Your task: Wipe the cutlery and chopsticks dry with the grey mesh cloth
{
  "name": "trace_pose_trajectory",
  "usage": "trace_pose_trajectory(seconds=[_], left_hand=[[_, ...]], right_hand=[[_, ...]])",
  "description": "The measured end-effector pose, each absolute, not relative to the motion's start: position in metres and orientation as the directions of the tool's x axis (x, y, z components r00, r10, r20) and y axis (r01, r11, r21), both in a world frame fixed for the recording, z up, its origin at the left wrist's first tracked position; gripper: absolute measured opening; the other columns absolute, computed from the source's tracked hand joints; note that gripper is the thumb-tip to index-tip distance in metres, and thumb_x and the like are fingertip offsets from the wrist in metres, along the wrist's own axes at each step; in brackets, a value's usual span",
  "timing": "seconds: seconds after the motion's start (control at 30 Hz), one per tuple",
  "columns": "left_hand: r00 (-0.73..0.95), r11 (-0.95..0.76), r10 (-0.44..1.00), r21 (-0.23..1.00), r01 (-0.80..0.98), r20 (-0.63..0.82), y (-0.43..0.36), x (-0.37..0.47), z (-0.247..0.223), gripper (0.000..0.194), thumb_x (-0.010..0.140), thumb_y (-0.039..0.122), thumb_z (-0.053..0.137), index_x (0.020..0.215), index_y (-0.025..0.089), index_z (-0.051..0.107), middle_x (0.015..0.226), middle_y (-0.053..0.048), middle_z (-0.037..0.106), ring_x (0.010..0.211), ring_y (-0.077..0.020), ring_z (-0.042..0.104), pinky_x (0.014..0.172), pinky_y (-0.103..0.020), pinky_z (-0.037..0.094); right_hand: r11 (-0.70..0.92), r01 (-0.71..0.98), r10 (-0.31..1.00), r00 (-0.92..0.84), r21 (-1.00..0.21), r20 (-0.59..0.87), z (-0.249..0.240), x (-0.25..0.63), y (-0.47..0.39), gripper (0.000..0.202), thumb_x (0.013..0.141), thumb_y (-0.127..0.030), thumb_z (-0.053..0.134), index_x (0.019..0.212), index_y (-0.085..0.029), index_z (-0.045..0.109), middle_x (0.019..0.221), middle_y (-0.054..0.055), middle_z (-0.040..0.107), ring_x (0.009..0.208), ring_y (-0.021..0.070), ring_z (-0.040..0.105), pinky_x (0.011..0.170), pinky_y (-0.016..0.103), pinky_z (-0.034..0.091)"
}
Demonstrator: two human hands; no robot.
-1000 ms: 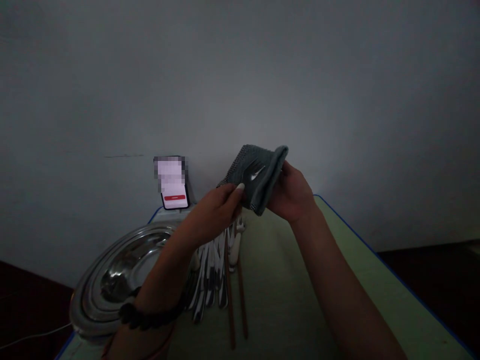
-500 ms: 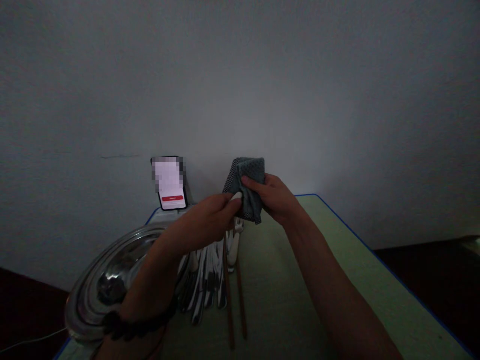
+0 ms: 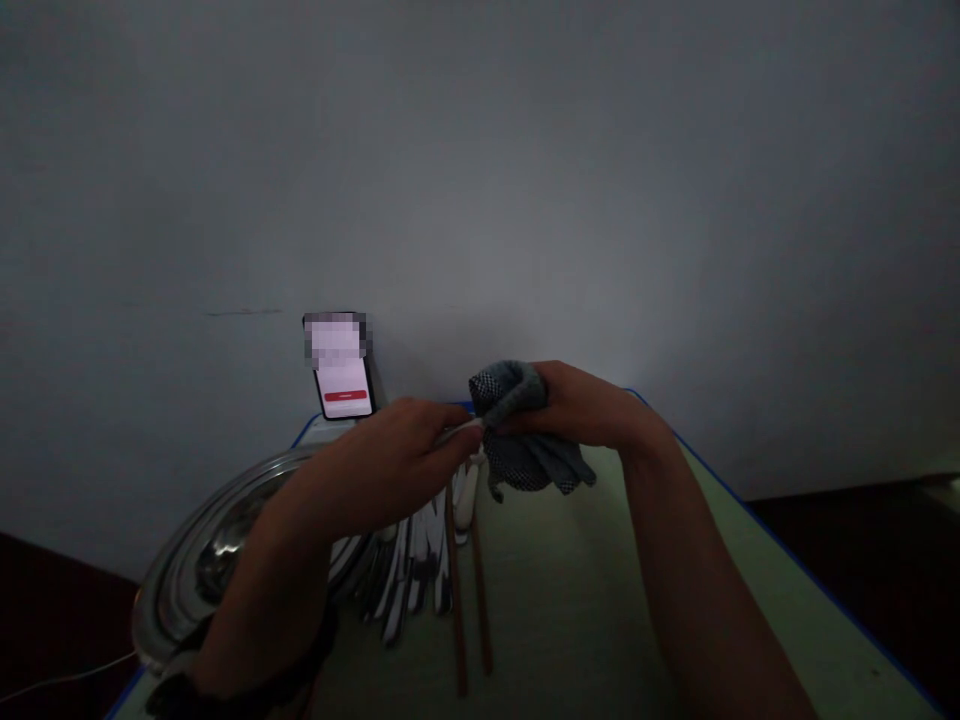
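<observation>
Between thumb and fingers, my left hand (image 3: 397,455) pinches the pale handle (image 3: 459,431) of a piece of cutlery. Its other end disappears into a grey-blue cloth (image 3: 536,465) with a checked pattern, so its kind cannot be told. My right hand (image 3: 581,400) is closed on that cloth, which is folded around the cutlery and hangs loose below the fingers. Beneath my hands, several knives and other metal cutlery (image 3: 416,570) lie in a row on the table. Beside them are a pair of brown chopsticks (image 3: 459,620) and a white-handled utensil (image 3: 466,500).
A large shiny metal basin (image 3: 172,580) stands at the left of the table, partly behind my left forearm. A phone (image 3: 346,385) with a lit screen leans on the wall (image 3: 480,200). The green table (image 3: 555,600) has a blue edge.
My right hand has turned and moved right and down, and the cloth now bunches sideways around the cutlery. The cutlery handle has tipped flatter in my left hand.
</observation>
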State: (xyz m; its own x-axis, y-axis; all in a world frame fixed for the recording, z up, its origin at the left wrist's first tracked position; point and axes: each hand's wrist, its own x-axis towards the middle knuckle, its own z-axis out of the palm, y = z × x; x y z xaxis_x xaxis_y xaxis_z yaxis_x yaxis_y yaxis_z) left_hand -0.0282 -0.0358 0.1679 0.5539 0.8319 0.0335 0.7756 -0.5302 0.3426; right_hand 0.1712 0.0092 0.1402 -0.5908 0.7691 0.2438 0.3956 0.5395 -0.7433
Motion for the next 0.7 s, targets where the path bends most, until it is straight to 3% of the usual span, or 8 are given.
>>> trace_pose_trajectory(seconds=[0.43, 0.57, 0.7], left_hand=[[0.481, -0.523, 0.851, 0.418, 0.743, 0.21, -0.037, -0.02, 0.168, 0.035, 0.088, 0.039, 0.035, 0.065, 0.017, 0.052, 0.051, 0.004, 0.047, 0.049, -0.0122, 0.046, 0.048, -0.023, 0.029], [0.443, -0.525, 0.851, 0.467, 0.712, 0.281, -0.039, -0.015, 0.168, 0.034, 0.088, 0.04, 0.036, 0.065, 0.018, 0.048, 0.049, 0.005, 0.044, 0.046, -0.0111, 0.042, 0.046, -0.022, 0.028], [0.385, -0.483, 0.875, 0.516, 0.708, 0.292, -0.037, -0.012, 0.165, 0.034, 0.088, 0.039, 0.035, 0.066, 0.018, 0.05, 0.048, 0.005, 0.043, 0.044, -0.0108, 0.041, 0.045, -0.022, 0.029]], right_hand=[[0.63, 0.258, 0.756, -0.418, -0.733, 0.503, 0.141, 0.163, 0.012, 0.021, 0.078, -0.037, 0.055, 0.081, -0.018, 0.064, 0.079, 0.001, 0.065, 0.075, 0.0157, 0.057, 0.07, 0.029, 0.044], [0.655, 0.192, 0.753, -0.247, -0.731, 0.609, 0.142, 0.157, 0.012, 0.024, 0.08, -0.04, 0.053, 0.087, -0.019, 0.06, 0.088, 0.002, 0.063, 0.081, 0.0156, 0.056, 0.074, 0.029, 0.044], [0.626, 0.145, 0.776, -0.209, -0.766, 0.595, 0.14, 0.158, 0.011, 0.029, 0.08, -0.041, 0.053, 0.1, -0.02, 0.055, 0.096, 0.003, 0.06, 0.087, 0.0166, 0.054, 0.079, 0.03, 0.044]])
